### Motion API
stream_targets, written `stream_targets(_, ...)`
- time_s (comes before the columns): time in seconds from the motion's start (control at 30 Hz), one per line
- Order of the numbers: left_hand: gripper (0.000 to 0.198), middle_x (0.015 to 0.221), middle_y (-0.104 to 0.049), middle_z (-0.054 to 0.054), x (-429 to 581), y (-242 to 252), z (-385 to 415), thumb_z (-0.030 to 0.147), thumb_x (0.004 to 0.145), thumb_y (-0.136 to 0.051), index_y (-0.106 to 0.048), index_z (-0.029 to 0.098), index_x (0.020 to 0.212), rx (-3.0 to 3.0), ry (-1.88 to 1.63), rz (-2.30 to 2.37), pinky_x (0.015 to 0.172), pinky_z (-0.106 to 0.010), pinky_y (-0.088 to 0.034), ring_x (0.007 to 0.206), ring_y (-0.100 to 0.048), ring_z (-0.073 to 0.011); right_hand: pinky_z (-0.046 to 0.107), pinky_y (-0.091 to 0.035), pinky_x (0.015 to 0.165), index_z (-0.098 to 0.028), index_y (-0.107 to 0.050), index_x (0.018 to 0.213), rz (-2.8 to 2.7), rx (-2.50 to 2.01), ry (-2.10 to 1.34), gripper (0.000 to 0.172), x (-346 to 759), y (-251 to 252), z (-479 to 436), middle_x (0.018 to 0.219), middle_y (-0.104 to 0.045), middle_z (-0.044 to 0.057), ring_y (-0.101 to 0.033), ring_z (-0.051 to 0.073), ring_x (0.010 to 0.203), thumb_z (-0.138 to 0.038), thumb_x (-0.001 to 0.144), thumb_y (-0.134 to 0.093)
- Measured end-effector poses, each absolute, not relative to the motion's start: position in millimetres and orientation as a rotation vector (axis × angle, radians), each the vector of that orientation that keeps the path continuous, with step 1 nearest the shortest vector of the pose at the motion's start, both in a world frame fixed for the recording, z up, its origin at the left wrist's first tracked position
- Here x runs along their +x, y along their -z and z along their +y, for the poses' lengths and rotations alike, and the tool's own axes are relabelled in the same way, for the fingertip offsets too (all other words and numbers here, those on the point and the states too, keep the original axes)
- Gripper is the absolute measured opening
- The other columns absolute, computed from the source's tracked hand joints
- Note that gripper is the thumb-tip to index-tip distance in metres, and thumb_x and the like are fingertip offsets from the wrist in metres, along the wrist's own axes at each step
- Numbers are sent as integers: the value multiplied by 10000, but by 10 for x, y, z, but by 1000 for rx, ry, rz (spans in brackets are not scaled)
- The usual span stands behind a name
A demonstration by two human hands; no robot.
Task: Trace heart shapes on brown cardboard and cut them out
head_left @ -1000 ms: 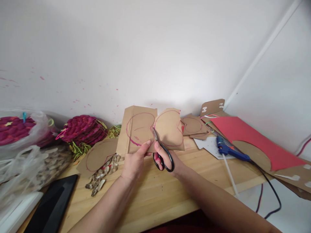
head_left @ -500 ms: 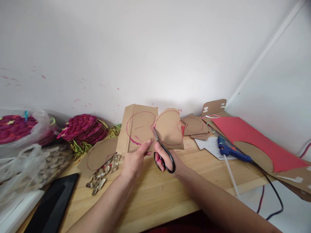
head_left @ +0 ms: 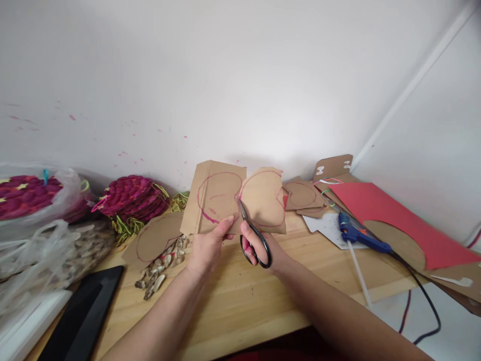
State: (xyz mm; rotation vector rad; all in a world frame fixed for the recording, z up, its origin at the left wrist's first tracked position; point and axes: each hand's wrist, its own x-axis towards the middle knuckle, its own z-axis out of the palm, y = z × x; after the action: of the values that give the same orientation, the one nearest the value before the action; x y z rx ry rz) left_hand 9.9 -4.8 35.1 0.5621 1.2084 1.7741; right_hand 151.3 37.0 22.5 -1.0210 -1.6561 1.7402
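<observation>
A brown cardboard sheet (head_left: 220, 188) with two rounded heart-like outlines in dark pink is held above the wooden table. My left hand (head_left: 210, 245) grips its lower edge, thumb on top. Black-handled scissors (head_left: 267, 258) are in my right hand (head_left: 259, 243), with the thumb and fingers through the loops. Their blades sit in the cardboard between the two outlines, where a slit from the top edge parts the halves. Behind my left wrist lie several shells (head_left: 158, 273) and another marked cardboard piece (head_left: 152, 240).
At right rest a blue glue gun (head_left: 361, 235) with a cord, red sheet (head_left: 398, 215) and cardboard scraps (head_left: 302, 195). Magenta bundles (head_left: 130, 198), a plastic bag of shells (head_left: 86, 245) and a black tablet-like slab (head_left: 84, 316) stand at left. A white wall (head_left: 240, 85) rises behind.
The whole view has shifted slightly. Both hands keep their grips on the cardboard and scissors; the blades stay at nearly the same spot between the outlines.
</observation>
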Motion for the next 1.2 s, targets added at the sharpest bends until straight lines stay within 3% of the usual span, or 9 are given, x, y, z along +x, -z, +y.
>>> stream_targets(0.3,429,927,-784,-63,109,-373,-46,337,562,-989,-820,136,902,551,-1784,1197,512,-167,-516,730,-682,-125,249,-329,382,-229,-455,545,-1669,-1113,-1669,789,1489,-282,322,446,-413,-47,-386,78,355,-1009,670,-467)
stream_targets(0.6,430,900,-790,-65,148,-410,-47,245,510,-996,-815,126,882,431,-1796,1119,476,-163,-526,690,-692,-125,239,-338,351,-242,-464,602,-1663,-1053,-1592,767,1465,-140,323,458,-419,-49,-414,97,365,-1000,716,-450)
stream_targets(0.87,514,931,-779,-21,-24,-500,-10,214,514,-992,-781,147,977,371,-1948,1125,450,-145,-515,694,-699,-113,220,-222,314,-213,-481,546,-1574,-801,-1963,750,1464,-134,325,403,-397,-64,-343,61,277,-926,773,-523)
stream_targets(1.0,512,950,-774,-8,-112,-516,3,211,554,-973,-777,158,1024,348,-1973,1116,454,-163,-534,708,-699,-114,211,-251,305,-207,-490,526,-1604,-725,-1997,739,1519,-204,366,388,-412,-63,-369,65,271,-909,721,-612)
stream_targets(1.2,343,888,-786,-10,-155,-569,22,121,633,-897,-780,146,954,322,-1982,1011,495,-160,-553,682,-709,-115,217,-405,412,-188,-566,619,-1238,-904,-1582,592,1573,-286,607,525,-574,-25,-524,88,411,-713,676,-832)
